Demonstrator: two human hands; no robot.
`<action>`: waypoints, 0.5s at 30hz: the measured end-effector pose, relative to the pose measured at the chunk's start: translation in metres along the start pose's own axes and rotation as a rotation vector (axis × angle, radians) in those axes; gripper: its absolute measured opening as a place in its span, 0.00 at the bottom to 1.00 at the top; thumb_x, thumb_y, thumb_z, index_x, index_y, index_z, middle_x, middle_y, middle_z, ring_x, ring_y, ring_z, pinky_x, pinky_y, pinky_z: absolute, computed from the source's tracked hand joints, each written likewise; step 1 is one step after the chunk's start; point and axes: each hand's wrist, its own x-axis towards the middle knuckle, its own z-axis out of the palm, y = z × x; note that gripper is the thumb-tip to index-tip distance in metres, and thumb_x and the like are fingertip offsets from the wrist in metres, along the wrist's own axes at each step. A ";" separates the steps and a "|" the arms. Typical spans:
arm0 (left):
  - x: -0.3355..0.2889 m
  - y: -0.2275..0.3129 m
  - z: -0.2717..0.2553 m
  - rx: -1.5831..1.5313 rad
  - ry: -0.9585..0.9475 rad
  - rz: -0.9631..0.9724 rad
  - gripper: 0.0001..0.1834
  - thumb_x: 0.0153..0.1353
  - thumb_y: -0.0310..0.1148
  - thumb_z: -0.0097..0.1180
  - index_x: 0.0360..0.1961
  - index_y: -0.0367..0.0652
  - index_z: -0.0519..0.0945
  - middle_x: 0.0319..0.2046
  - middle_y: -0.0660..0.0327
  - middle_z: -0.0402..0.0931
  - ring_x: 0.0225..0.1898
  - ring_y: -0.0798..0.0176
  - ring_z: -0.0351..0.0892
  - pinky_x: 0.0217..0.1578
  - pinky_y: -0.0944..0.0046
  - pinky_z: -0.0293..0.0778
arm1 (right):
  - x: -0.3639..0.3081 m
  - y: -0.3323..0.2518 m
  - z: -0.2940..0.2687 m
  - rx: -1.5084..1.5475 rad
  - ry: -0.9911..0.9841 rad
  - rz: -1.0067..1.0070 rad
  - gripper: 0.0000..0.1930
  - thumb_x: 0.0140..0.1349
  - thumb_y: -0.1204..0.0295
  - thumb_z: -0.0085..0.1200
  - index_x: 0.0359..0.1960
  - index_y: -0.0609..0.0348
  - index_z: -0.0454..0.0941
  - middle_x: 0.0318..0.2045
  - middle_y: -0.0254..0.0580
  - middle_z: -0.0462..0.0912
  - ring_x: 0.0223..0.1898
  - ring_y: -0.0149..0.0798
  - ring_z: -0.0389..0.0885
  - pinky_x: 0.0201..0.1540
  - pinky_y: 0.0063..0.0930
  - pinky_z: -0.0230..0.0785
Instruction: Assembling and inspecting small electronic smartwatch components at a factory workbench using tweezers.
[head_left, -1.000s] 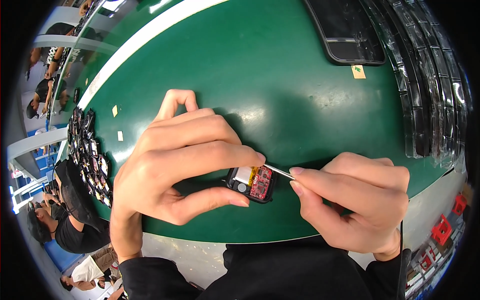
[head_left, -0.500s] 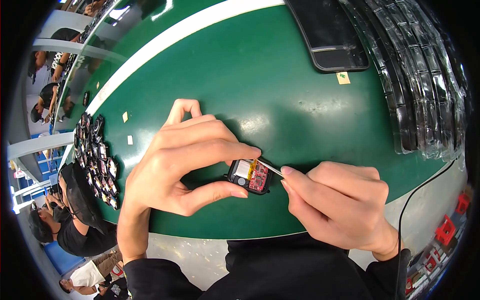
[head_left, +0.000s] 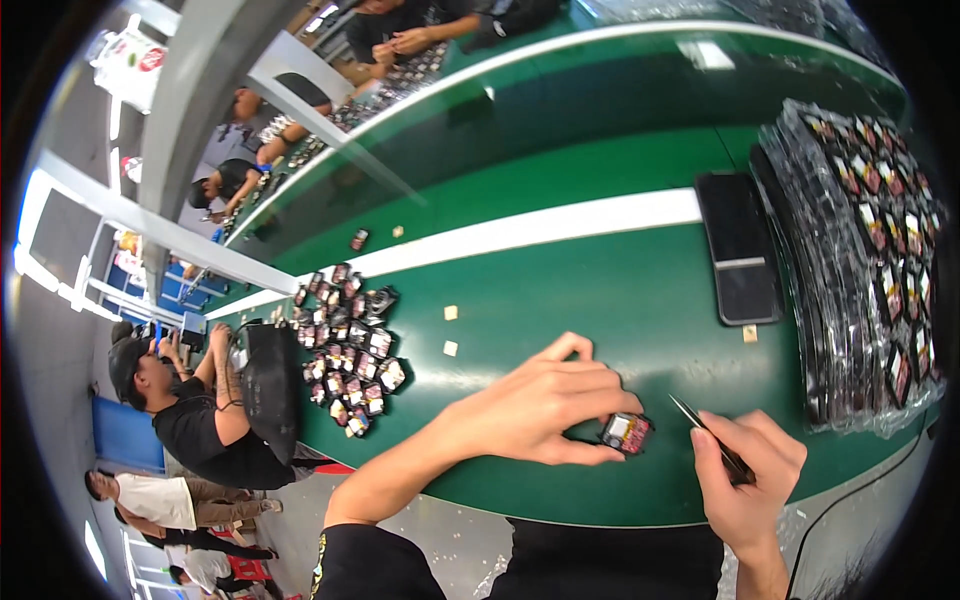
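Between the thumb and fingers of my left hand (head_left: 545, 408) is a small black device case (head_left: 628, 433), lying open-faced at the near part of the green table. A pale battery and a red circuit board show inside it. My right hand (head_left: 752, 470) is closed around dark tweezers (head_left: 688, 410) with a thin metal point. That point is up and to the right of the case, apart from it. My right fingers hide the rest of the tweezers.
Many similar open cases (head_left: 345, 350) lie heaped on the left of the green table (head_left: 540, 290). A black phone (head_left: 740, 250) and stacked plastic trays (head_left: 815, 290) with more cases stand right. Small yellowish paper pieces (head_left: 451, 313) dot the tabletop. A co-worker (head_left: 200, 420) sits left, beside a black bag (head_left: 271, 390).
The view has swung up and left, showing more of the table and room. My right hand has drawn the tweezers away from the case; my left hand still grips the case.
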 end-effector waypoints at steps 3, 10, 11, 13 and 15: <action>-0.004 0.001 0.002 -0.001 0.003 -0.027 0.27 0.60 0.42 0.82 0.58 0.44 0.88 0.36 0.65 0.82 0.40 0.61 0.82 0.53 0.57 0.70 | 0.000 -0.003 0.001 -0.002 0.027 -0.016 0.09 0.60 0.85 0.72 0.42 0.67 0.92 0.23 0.36 0.81 0.21 0.26 0.70 0.24 0.24 0.56; 0.014 -0.016 -0.011 0.137 0.187 -0.088 0.32 0.66 0.39 0.76 0.69 0.44 0.83 0.58 0.56 0.83 0.59 0.50 0.83 0.62 0.50 0.73 | 0.001 -0.002 0.008 0.053 0.064 -0.020 0.08 0.61 0.84 0.73 0.42 0.66 0.93 0.21 0.34 0.78 0.21 0.25 0.69 0.25 0.24 0.55; 0.018 -0.021 -0.017 0.171 0.246 -0.101 0.33 0.67 0.39 0.74 0.72 0.44 0.81 0.63 0.53 0.82 0.64 0.46 0.81 0.66 0.49 0.73 | 0.002 -0.001 0.008 0.050 0.070 -0.015 0.08 0.61 0.84 0.73 0.42 0.66 0.93 0.22 0.34 0.78 0.21 0.25 0.69 0.25 0.24 0.55; 0.008 -0.048 -0.042 0.309 0.252 -0.184 0.33 0.69 0.38 0.71 0.74 0.45 0.80 0.69 0.49 0.79 0.71 0.43 0.77 0.72 0.47 0.71 | 0.003 -0.001 0.008 0.056 0.079 -0.003 0.08 0.61 0.84 0.73 0.42 0.67 0.93 0.22 0.35 0.78 0.21 0.26 0.70 0.25 0.24 0.56; -0.016 -0.082 -0.078 0.535 0.325 -0.369 0.25 0.70 0.36 0.68 0.67 0.45 0.83 0.67 0.49 0.80 0.69 0.41 0.79 0.71 0.45 0.72 | 0.003 -0.002 0.007 0.074 0.081 0.010 0.07 0.61 0.83 0.72 0.41 0.67 0.92 0.22 0.35 0.78 0.21 0.26 0.71 0.26 0.24 0.56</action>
